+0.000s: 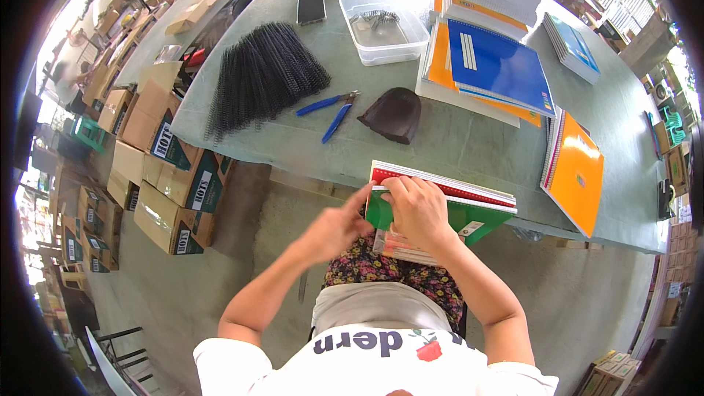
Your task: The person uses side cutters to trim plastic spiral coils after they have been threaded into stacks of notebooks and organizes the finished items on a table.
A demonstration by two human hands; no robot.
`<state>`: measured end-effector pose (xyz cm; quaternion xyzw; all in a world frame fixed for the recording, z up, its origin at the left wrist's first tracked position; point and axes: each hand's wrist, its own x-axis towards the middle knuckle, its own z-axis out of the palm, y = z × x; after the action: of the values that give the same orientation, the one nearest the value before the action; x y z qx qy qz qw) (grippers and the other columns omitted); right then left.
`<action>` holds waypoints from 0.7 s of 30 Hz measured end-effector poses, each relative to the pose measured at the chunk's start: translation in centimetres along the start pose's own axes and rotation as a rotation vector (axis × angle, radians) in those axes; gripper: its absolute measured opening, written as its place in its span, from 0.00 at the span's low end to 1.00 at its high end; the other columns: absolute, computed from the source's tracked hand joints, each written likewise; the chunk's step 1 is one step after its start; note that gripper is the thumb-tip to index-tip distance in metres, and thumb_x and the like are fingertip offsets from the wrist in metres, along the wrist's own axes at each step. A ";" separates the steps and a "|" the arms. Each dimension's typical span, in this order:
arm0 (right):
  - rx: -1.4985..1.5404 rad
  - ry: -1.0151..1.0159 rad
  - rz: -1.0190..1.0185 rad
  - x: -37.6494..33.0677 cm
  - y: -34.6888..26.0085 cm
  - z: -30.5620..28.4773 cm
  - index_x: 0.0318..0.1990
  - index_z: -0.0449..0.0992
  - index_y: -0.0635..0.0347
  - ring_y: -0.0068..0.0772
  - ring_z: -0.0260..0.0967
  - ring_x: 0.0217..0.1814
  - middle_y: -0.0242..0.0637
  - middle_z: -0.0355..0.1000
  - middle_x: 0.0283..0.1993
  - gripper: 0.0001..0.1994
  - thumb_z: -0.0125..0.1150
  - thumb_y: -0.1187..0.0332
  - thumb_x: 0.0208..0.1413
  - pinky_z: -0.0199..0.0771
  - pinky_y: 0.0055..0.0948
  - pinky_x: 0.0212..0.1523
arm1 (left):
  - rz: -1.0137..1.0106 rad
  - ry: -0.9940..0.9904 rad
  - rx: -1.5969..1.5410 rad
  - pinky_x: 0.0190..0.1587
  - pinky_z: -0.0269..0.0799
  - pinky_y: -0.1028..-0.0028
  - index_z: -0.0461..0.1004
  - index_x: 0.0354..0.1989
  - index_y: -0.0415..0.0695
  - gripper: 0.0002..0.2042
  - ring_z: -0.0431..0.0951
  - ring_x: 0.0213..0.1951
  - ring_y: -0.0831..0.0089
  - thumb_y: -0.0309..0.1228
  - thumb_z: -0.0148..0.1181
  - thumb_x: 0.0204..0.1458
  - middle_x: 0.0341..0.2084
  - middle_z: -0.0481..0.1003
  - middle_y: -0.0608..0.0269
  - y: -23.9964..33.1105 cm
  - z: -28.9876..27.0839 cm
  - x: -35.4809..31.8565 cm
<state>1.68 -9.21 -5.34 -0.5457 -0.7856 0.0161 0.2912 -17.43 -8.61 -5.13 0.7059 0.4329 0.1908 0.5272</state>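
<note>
Above my lap, against the table's near edge, I hold a notebook with a green cover (477, 215) and a red sheet with a row of holes (466, 190) along its upper side. My right hand (418, 209) is closed over its upper edge, fingers on the green cover. My left hand (334, 231) is at the notebook's left end, fingers curled in and slightly blurred; what they pinch is hidden. A bundle of booklets or sheets (403, 249) rests on my lap beneath. On the table nearby lie blue-handled pliers (334, 111) and a dark, rounded block-like piece (392, 114).
Many black plastic coils (264, 73) lie on the table's left, beside a clear plastic tub (383, 48) holding small coil pieces and a phone (312, 8). Blue notebooks (499, 62), tall stacks and an orange notebook (577, 169) stand right. Cardboard boxes (161, 216) fill the left floor.
</note>
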 end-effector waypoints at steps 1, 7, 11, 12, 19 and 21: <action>-0.003 -0.008 -0.001 -0.2 0.0 0.1 0.32 0.70 0.55 0.34 0.70 0.31 0.32 0.70 0.27 0.07 0.60 0.65 0.47 0.66 0.33 0.32 | 0.136 0.134 0.029 0.30 0.70 0.77 0.67 0.54 0.42 0.18 0.73 0.24 0.77 0.24 0.54 0.54 0.26 0.77 0.60 -0.2 -0.8 0.6; -0.080 0.002 0.137 0.3 -1.5 0.4 0.28 0.72 0.54 0.33 0.69 0.29 0.31 0.70 0.23 0.12 0.66 0.59 0.41 0.65 0.33 0.29 | 0.300 0.349 0.153 0.30 0.70 0.78 0.76 0.37 0.37 0.08 0.75 0.28 0.75 0.28 0.59 0.52 0.29 0.78 0.55 0.4 -0.5 1.2; -0.103 0.003 0.111 0.1 -1.5 0.6 0.27 0.72 0.53 0.32 0.69 0.28 0.30 0.71 0.23 0.12 0.66 0.58 0.41 0.64 0.32 0.28 | 0.344 0.451 0.240 0.28 0.69 0.78 0.76 0.36 0.38 0.07 0.75 0.27 0.75 0.24 0.61 0.49 0.28 0.76 0.58 0.9 -0.1 1.4; -0.101 -0.007 0.105 0.1 -1.5 0.5 0.28 0.73 0.53 0.32 0.69 0.28 0.30 0.72 0.24 0.11 0.66 0.59 0.42 0.64 0.32 0.28 | 0.329 0.467 0.261 0.27 0.70 0.77 0.77 0.36 0.38 0.07 0.75 0.26 0.76 0.23 0.62 0.48 0.28 0.75 0.58 1.0 0.0 1.4; 0.109 0.040 0.119 -0.1 -1.3 -0.3 0.34 0.77 0.53 0.33 0.72 0.31 0.31 0.74 0.28 0.07 0.62 0.66 0.46 0.66 0.32 0.31 | 0.369 0.528 0.117 0.29 0.71 0.68 0.75 0.33 0.38 0.07 0.75 0.27 0.61 0.22 0.63 0.43 0.25 0.74 0.55 1.0 0.5 1.6; 0.172 0.049 0.089 0.0 -1.0 -0.2 0.37 0.76 0.55 0.35 0.72 0.32 0.32 0.74 0.29 0.09 0.62 0.68 0.46 0.68 0.33 0.33 | 0.294 0.472 0.215 0.30 0.71 0.66 0.75 0.33 0.37 0.08 0.75 0.29 0.60 0.21 0.64 0.42 0.28 0.74 0.54 1.1 0.1 1.6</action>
<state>0.95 -9.65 -4.78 -0.5535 -0.7488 0.0831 0.3550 -16.03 -7.49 -4.48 0.7489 0.4546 0.3769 0.3008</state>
